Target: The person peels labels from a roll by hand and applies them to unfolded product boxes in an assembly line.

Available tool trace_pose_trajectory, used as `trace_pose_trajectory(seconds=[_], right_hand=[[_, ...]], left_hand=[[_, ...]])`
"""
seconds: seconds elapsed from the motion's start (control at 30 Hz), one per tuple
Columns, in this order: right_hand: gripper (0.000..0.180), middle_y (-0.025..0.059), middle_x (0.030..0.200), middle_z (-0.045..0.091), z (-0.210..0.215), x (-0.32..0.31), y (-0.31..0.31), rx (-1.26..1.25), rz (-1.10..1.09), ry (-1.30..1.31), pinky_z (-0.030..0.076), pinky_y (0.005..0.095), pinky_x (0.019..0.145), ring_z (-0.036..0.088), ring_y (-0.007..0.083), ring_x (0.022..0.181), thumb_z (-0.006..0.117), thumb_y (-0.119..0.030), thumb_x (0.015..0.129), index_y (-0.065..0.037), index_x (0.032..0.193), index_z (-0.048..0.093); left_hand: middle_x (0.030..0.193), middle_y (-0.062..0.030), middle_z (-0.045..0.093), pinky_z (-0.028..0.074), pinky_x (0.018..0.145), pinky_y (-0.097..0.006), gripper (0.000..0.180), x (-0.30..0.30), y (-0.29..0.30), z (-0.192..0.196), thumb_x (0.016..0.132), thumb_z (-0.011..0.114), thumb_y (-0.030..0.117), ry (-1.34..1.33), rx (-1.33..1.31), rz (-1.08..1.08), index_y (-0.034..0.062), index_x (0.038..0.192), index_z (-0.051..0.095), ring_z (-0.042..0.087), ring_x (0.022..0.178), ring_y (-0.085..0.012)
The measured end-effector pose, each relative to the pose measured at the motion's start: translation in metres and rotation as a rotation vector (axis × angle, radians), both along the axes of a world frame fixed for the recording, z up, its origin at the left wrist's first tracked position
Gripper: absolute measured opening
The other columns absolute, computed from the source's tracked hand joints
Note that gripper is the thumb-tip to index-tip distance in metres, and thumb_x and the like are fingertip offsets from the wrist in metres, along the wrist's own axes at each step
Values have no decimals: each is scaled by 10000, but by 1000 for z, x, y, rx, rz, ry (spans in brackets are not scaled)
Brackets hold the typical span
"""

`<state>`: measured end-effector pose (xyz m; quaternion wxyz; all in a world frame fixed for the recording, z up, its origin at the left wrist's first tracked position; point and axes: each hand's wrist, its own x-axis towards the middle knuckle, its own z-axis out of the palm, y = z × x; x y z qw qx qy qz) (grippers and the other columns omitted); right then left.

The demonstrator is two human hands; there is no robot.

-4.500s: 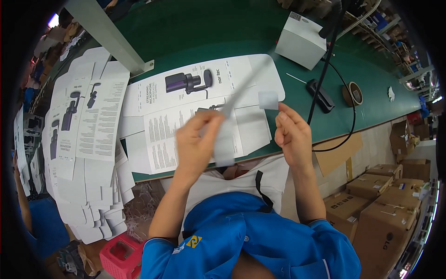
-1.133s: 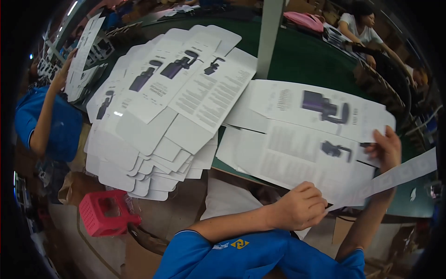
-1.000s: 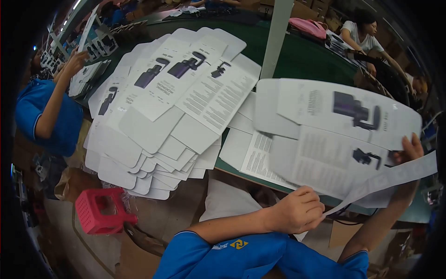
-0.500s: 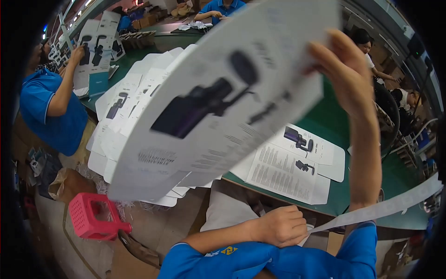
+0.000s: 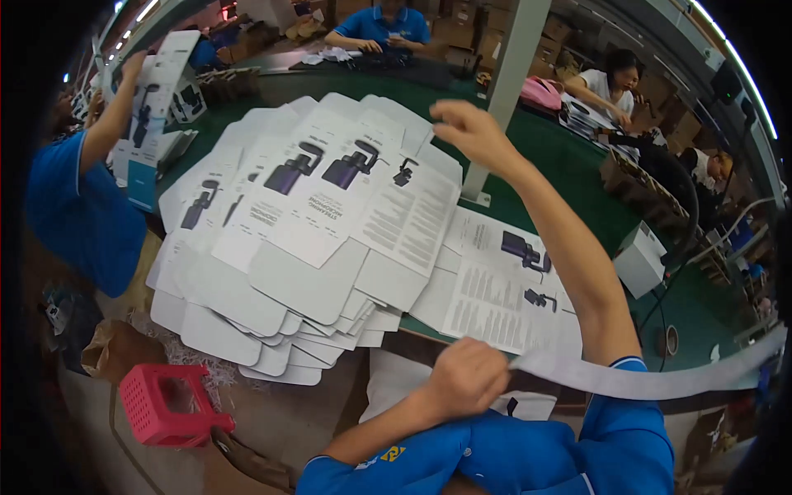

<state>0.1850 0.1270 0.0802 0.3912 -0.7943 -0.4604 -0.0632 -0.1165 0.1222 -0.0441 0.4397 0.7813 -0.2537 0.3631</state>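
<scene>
My left hand [image 5: 470, 375] is closed in front of my chest, gripping the end of a long whitish strip [image 5: 627, 378], which looks like label or tape backing and curves away to the right. Over the far right side of a big pile, my right hand [image 5: 466, 128] is raised with its fingers apart and nothing in it. That pile is of flat, unfolded box blanks [image 5: 309, 272], white cardboard printed with dark microphones and fanned out over each other. Below my right forearm lies another printed box blank [image 5: 503, 305], partly covered by the arm.
A grey post [image 5: 513, 91] rises from the green table [image 5: 528, 177] beyond my right hand. A white box [image 5: 639, 257] stands at the right. On the floor to the left is a pink stool [image 5: 161, 404]. Co-workers sit across and stand at left.
The box blank my right hand held up has left that hand, and the pile shows in full. My right hand has moved left; my left hand has shifted slightly, still on the strip.
</scene>
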Motion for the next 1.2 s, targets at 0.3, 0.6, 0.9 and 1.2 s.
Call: trace_pose_trajectory(seconds=[0.3,0.6,0.9,1.2], right_hand=[[327,98,1133,689,-125,-157,-228,648,-21,930,499,252,798,654,160,986,610,-173,967,-4,1245,645],[194,23,1021,693,-155,-216,-288,772,-432,674,480,227,749,608,81,853,701,-75,928,8,1103,695],[237,65,868,645,-138,-223,-291,647,-752,-8,486,266,644,608,157,728,812,-7,762,-27,983,728],[335,27,859,641,-145,-213,-303,266,-724,-615,435,273,568,571,171,698,832,45,685,-71,993,768]], left_hand=[[641,-186,472,379,599,-470,344,70,-32,-4,998,539,212,528,-250,-40,4,725,505,501,642,-378],[956,-126,693,497,780,-342,385,84,-112,0,840,754,194,469,-213,-161,35,1165,623,648,844,-236],[797,-110,732,491,666,-236,211,99,-142,28,943,683,169,657,-451,-245,-36,992,693,646,701,-98],[757,-84,722,460,637,-217,228,103,-148,23,961,669,192,728,-444,-192,-34,933,674,606,695,-64]])
